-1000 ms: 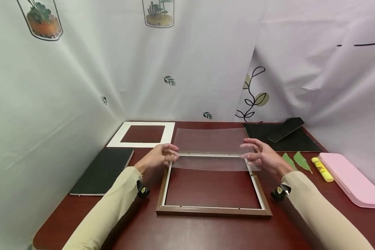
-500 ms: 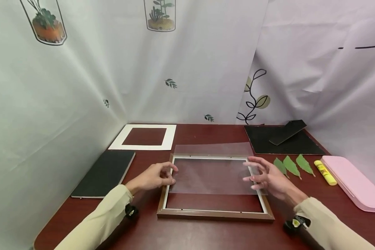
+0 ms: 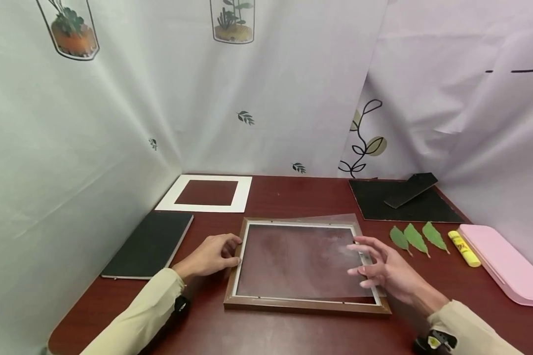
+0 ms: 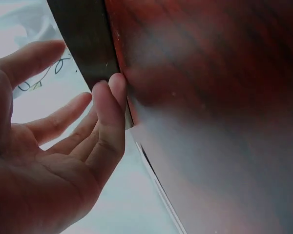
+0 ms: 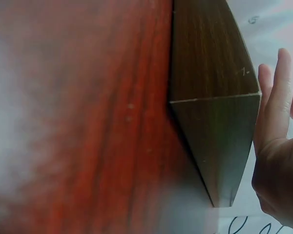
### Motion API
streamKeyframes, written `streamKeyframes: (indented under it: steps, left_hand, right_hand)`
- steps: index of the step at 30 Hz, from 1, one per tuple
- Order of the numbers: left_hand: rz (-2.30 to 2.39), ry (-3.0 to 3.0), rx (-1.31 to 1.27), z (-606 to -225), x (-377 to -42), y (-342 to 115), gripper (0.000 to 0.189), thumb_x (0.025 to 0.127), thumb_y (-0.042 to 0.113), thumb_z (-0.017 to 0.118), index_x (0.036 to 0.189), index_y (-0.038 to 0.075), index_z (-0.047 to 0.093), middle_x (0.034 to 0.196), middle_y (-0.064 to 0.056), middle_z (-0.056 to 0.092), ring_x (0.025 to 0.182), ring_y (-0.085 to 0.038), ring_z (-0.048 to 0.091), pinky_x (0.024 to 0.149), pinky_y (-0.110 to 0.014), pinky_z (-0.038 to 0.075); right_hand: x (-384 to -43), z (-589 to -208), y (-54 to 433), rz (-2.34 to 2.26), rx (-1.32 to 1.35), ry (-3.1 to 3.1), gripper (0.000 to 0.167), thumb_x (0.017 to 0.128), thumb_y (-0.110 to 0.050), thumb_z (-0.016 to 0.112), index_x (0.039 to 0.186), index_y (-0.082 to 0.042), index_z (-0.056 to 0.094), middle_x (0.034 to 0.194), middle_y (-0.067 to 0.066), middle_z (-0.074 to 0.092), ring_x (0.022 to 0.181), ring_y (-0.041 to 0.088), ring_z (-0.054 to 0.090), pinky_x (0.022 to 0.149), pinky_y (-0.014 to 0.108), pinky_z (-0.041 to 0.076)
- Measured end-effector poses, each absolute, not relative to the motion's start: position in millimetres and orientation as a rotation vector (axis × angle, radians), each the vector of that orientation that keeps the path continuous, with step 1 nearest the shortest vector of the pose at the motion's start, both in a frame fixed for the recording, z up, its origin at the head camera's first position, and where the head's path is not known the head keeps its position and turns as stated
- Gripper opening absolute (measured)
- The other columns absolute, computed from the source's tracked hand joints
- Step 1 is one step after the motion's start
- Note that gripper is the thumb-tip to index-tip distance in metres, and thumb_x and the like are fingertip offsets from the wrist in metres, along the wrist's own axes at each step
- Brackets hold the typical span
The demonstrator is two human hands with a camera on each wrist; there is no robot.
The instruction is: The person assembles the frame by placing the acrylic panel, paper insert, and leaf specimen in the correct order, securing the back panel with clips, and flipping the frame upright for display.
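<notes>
A brown picture frame (image 3: pixel 306 306) with a white inner lip lies on the dark red table. Over its opening is a clear plastic sheet (image 3: pixel 293 261), slightly askew, its far right corner past the frame's back edge. My left hand (image 3: pixel 209 256) is at the frame's left side; in the left wrist view its fingertips (image 4: pixel 107 92) reach the frame's outer side, thumb apart. On the right, my right hand (image 3: pixel 393 273) has its fingers spread across the sheet's right edge. The right wrist view has the frame corner (image 5: pixel 210 53) hiding part of the fingers.
A white mat board (image 3: pixel 164 203) and a black notebook (image 3: pixel 146 246) lie left. On the right are a black backing board (image 3: pixel 368 197) with a stand, several green leaves (image 3: pixel 415 239), a yellow glue stick (image 3: pixel 464 249) and a pink case (image 3: pixel 506 264). A printed cloth hangs behind.
The clear sheet has come toward me and down over the frame's opening. Both hands have come nearer and lower with it, and the left hand has drawn off to the frame's left side.
</notes>
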State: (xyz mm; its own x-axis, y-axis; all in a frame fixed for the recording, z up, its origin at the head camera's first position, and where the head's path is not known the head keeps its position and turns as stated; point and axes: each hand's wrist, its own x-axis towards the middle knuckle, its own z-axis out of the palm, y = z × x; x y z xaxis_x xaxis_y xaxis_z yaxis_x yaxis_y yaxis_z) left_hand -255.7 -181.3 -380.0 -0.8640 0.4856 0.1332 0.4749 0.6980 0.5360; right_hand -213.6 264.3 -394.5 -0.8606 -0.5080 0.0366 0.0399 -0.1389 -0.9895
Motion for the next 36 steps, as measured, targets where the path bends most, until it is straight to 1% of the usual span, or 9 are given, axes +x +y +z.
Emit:
streamKeyframes:
  steps: [3,11,15,18,20,22,26,30,36]
  left_hand:
    - [0.865,2.891,0.826,-378,-256,-180,0.042,0.087,0.016,0.077,0.123,0.0,0.063,0.102,-0.01,0.07,0.083,-0.011,0.068,0.078,-0.033,0.057]
    - [0.752,2.89,0.918,-377,-258,-177,0.043,0.088,0.017,0.074,0.125,-0.001,0.061,0.096,-0.005,0.068,0.082,-0.009,0.064,0.074,-0.025,0.053]
    - [0.796,2.895,0.872,-377,-259,-176,0.045,0.087,0.017,0.077,0.126,0.0,0.062,0.098,-0.006,0.069,0.081,-0.008,0.064,0.074,-0.025,0.054]
    - [0.77,2.911,0.859,-375,-259,-175,0.047,0.085,0.017,0.078,0.125,-0.001,0.062,0.096,-0.006,0.069,0.079,-0.008,0.063,0.071,-0.023,0.052]
    - [0.736,2.922,0.863,-374,-259,-173,0.048,0.084,0.017,0.08,0.124,-0.003,0.062,0.093,-0.006,0.068,0.076,-0.007,0.062,0.068,-0.022,0.05]
    - [0.703,2.931,0.842,-375,-257,-170,0.049,0.083,0.016,0.081,0.124,-0.004,0.062,0.091,-0.005,0.066,0.075,-0.008,0.059,0.067,-0.022,0.049]
    - [0.665,2.942,0.752,-379,-251,-164,0.051,0.081,0.014,0.083,0.124,-0.004,0.062,0.088,-0.003,0.063,0.075,-0.01,0.055,0.067,-0.024,0.048]
    - [0.643,2.956,0.711,-380,-249,-161,0.051,0.079,0.013,0.085,0.122,-0.004,0.063,0.086,-0.003,0.062,0.074,-0.012,0.054,0.066,-0.026,0.047]
    - [0.655,2.99,0.658,-376,-252,-157,0.049,0.077,0.014,0.087,0.118,-0.003,0.065,0.083,-0.003,0.06,0.072,-0.012,0.053,0.065,-0.027,0.046]
  right_hand:
    - [-213,-395,265,-2.052,-0.51,1.811,0.061,0.096,0.007,0.055,0.144,-0.027,0.04,0.138,-0.011,0.059,0.102,0.019,0.075,0.072,0.028,0.061]
    - [-213,-397,266,-2.038,-0.472,1.811,0.059,0.097,0.005,0.056,0.144,-0.028,0.039,0.138,-0.013,0.058,0.104,0.017,0.074,0.074,0.029,0.061]
    - [-213,-392,264,-1.945,-0.454,1.944,0.066,0.097,0.0,0.059,0.154,-0.015,0.028,0.137,-0.005,0.055,0.105,0.018,0.074,0.076,0.032,0.062]
    - [-216,-387,261,-1.813,-0.417,2.112,0.076,0.094,-0.003,0.064,0.156,-0.002,0.019,0.12,0.005,0.055,0.095,0.019,0.074,0.073,0.035,0.062]
    - [-219,-385,260,-1.7,-0.411,2.214,0.082,0.091,-0.004,0.068,0.156,0.003,0.018,0.104,0.008,0.053,0.08,0.017,0.072,0.066,0.034,0.061]
    - [-220,-385,261,-1.568,-0.438,2.315,0.086,0.088,-0.006,0.072,0.156,0.005,0.021,0.087,0.006,0.05,0.063,0.012,0.064,0.057,0.031,0.058]
    - [-219,-385,262,-1.146,-0.611,2.614,0.087,0.085,-0.022,0.08,0.152,0.009,0.034,0.066,-0.005,0.044,0.051,0.001,0.042,0.05,0.021,0.042]
    - [-222,-378,259,-0.776,-0.702,2.787,0.082,0.084,-0.033,0.08,0.147,0.007,0.045,0.056,-0.012,0.037,0.05,0.0,0.031,0.052,0.019,0.03]
    - [-226,-370,256,-0.594,-0.662,2.824,0.081,0.085,-0.036,0.079,0.148,0.002,0.046,0.048,-0.013,0.033,0.043,0.002,0.027,0.049,0.019,0.028]
